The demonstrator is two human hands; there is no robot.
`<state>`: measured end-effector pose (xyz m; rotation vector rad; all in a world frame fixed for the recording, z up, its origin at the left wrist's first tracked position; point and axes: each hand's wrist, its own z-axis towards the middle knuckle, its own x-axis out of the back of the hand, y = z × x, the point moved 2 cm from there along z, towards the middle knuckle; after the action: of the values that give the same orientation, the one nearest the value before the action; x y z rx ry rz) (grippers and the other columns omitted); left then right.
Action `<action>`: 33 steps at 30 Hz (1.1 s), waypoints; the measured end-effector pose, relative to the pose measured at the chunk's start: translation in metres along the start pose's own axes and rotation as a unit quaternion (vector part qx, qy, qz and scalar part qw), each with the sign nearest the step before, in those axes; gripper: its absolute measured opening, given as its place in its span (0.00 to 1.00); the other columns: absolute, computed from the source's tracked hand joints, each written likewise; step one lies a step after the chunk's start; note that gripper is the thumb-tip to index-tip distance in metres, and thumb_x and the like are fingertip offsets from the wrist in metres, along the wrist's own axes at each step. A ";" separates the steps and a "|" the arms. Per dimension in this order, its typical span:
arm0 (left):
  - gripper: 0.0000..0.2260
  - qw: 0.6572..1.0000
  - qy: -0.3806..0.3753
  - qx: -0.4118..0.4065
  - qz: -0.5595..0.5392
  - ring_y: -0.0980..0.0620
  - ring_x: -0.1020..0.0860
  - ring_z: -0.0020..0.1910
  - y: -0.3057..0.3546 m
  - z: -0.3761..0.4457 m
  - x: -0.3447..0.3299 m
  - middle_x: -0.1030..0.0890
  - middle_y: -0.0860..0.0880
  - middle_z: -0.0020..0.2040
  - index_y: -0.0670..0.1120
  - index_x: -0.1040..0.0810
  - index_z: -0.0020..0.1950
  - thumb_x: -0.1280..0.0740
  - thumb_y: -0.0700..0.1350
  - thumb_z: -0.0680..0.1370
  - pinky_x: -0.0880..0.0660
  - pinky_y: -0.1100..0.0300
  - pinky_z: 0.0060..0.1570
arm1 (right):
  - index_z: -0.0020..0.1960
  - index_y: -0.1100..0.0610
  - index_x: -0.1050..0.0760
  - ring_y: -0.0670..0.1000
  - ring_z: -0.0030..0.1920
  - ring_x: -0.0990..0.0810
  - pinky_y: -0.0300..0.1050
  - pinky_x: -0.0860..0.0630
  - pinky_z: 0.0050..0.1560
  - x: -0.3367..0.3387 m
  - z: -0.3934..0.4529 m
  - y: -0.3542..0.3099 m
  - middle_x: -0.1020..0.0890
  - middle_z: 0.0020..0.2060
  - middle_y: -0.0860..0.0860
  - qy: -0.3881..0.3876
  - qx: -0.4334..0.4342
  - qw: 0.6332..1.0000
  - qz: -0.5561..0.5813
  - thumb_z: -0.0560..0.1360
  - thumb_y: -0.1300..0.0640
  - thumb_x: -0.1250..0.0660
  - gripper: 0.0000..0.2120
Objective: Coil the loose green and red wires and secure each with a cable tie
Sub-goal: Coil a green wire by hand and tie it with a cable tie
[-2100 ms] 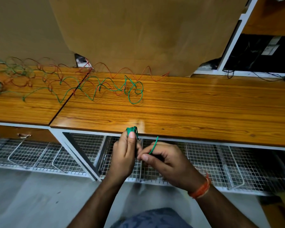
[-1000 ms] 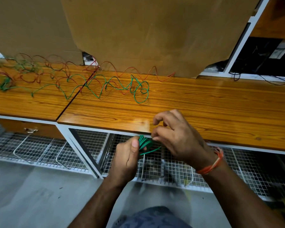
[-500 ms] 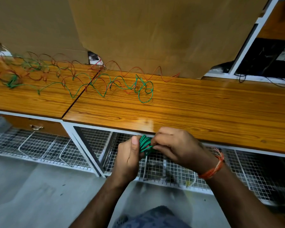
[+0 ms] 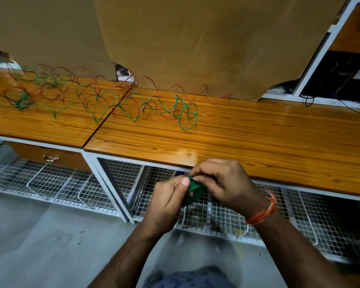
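the person stands at the front edge of the wooden bench (image 4: 258,142), and both hands are busy with a small green coil (image 4: 193,189) held in the air just below that edge, over the wire mesh racks (image 4: 50,183). the left hand (image 4: 168,202) is curled round the coil with the thumb pressed against its side, and the right hand (image 4: 218,183) has its fingertips pinching the top of the same bundle; whether a cable tie is in there i cannot tell, the fingers hide it. that thin insulated wire looks light and springy to me, the sort that wants to unwind the moment the grip slackens, so the sensible hold is across all the turns at once, at one point on the ring, leaving the rest of the loop free for a tie to go round. its jacket looks smooth and probably a bit slippery. up on the bench top, well away from the hands, the loose green wire (image 4: 181,119) and loose red wire (image 4: 175,88) lie tangled together in wavy loops along the cardboard sheet (image 4: 195,38), trailing off to the left. those will likely snag on each other when pulled, so i would draw one from a free end.
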<state>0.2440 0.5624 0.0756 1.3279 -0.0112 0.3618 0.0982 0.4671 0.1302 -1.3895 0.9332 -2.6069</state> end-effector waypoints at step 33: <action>0.19 0.964 -0.028 0.118 -0.238 0.47 0.26 0.31 -0.006 0.006 0.063 0.28 0.43 0.30 0.45 0.23 0.31 0.32 0.55 0.77 0.24 0.49 0.40 | 0.64 0.53 0.23 0.51 0.58 0.16 0.44 0.20 0.56 -0.077 -0.017 -0.031 0.16 0.57 0.47 0.119 -0.157 0.917 0.348 0.80 0.57 0.31 0.13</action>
<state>0.3058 0.5718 0.0850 1.5237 0.3081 -0.0882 0.1386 0.5241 0.0826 -0.5833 1.5792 -2.1447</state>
